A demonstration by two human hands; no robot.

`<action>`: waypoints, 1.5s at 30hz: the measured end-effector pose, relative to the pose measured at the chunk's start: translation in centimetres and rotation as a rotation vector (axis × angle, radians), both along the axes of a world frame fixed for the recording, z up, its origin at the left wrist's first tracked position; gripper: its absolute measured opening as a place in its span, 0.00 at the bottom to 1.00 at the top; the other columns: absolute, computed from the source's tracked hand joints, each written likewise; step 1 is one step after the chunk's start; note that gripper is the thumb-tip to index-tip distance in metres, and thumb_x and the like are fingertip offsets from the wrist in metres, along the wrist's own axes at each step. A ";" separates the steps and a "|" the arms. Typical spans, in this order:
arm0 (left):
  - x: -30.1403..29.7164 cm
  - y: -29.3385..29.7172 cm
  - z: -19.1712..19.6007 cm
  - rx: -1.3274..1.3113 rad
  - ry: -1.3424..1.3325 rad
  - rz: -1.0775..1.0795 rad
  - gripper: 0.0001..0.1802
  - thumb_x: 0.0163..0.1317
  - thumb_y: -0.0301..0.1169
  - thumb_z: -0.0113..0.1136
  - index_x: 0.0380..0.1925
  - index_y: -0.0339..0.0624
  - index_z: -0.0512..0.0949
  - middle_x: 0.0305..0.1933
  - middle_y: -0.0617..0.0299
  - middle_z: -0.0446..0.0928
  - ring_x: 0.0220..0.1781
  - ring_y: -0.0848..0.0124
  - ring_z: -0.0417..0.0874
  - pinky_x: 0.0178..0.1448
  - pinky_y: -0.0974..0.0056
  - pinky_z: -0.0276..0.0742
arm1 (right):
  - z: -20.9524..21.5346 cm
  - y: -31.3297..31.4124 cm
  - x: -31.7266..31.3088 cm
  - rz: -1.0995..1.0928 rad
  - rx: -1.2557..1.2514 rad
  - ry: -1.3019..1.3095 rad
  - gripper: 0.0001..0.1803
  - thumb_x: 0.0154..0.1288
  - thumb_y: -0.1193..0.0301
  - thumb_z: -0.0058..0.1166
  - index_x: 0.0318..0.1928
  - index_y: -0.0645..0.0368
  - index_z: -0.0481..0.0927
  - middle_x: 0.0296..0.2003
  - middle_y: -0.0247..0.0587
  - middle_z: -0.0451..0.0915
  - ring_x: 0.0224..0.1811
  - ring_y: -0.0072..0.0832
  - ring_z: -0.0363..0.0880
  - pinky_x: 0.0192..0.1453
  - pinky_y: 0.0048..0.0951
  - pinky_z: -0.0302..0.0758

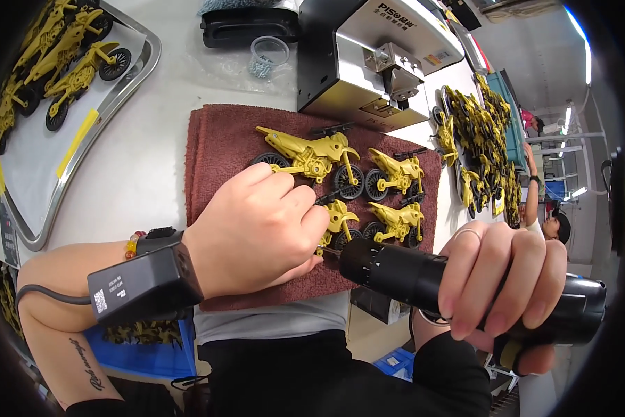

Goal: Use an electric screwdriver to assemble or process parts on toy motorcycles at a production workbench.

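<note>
My left hand (260,226) is closed around a yellow toy motorcycle (338,217) with black wheels, and covers much of it. My right hand (503,278) wraps round a black electric screwdriver (403,274), held nearly level, its front end beside that motorcycle. Whether the bit touches a screw cannot be made out. Just beyond my left knuckles lies a larger-looking yellow toy motorcycle (312,153) on its side. Two more, an upper motorcycle (398,172) and a lower motorcycle (398,221), lie to the right. All rest on a folded brown towel (215,132).
Behind the towel stands a metal screw-feeding machine (326,87). Left of it are a clear cup of small screws (260,66) and a black tray (250,28). A metal tray (128,83) holds motorcycles at far left; a heap of motorcycles (475,132) lies right. Another person's arm (531,184) shows beyond.
</note>
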State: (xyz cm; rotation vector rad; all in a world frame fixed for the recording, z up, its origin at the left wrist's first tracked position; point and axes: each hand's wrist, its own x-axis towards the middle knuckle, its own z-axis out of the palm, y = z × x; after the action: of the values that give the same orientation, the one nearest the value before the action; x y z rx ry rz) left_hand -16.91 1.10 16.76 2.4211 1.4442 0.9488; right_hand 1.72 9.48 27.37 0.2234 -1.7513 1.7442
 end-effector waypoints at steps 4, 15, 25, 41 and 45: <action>0.3 -0.1 -0.6 0.030 0.045 0.034 0.25 0.32 0.40 0.73 0.32 0.41 0.79 0.28 0.65 0.72 0.32 0.67 0.73 0.38 0.62 0.66 | -0.5 -0.3 -0.5 -0.032 -0.011 -0.029 0.19 0.56 0.61 0.68 0.37 0.58 0.73 0.28 0.37 0.77 0.24 0.29 0.81 0.32 0.29 0.81; 0.4 -0.3 -0.7 0.057 0.080 0.044 0.27 0.29 0.39 0.73 0.33 0.41 0.79 0.29 0.66 0.71 0.32 0.69 0.73 0.37 0.63 0.65 | -0.1 0.3 -0.7 0.127 0.043 -0.075 0.18 0.53 0.64 0.70 0.35 0.59 0.75 0.28 0.42 0.79 0.24 0.33 0.81 0.33 0.32 0.82; 0.6 -0.3 -0.3 0.033 0.089 0.039 0.24 0.39 0.41 0.72 0.35 0.40 0.80 0.29 0.65 0.71 0.33 0.68 0.72 0.38 0.63 0.65 | 3.7 2.5 0.2 -0.101 0.078 0.356 0.16 0.44 0.67 0.68 0.29 0.54 0.72 0.23 0.24 0.73 0.23 0.15 0.73 0.33 0.16 0.70; 0.3 -0.2 -0.3 0.080 0.041 0.016 0.19 0.41 0.42 0.69 0.26 0.42 0.75 0.27 0.64 0.71 0.34 0.68 0.74 0.40 0.63 0.66 | 4.6 11.0 -3.2 -0.323 -0.051 -0.037 0.23 0.59 0.53 0.49 0.40 0.63 0.72 0.31 0.39 0.69 0.29 0.29 0.68 0.43 0.35 0.63; 0.1 -0.1 -0.5 0.089 0.036 0.024 0.18 0.39 0.41 0.69 0.24 0.42 0.75 0.26 0.65 0.71 0.33 0.68 0.73 0.40 0.64 0.66 | 4.6 8.9 -3.4 -0.213 -0.020 -0.046 0.23 0.59 0.53 0.51 0.41 0.62 0.69 0.30 0.35 0.66 0.27 0.26 0.65 0.40 0.32 0.61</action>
State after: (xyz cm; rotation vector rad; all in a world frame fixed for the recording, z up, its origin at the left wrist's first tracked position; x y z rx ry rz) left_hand -16.79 0.96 16.27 2.5009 1.4771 1.0002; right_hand -1.66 18.42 31.92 -0.0116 -1.7213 1.6231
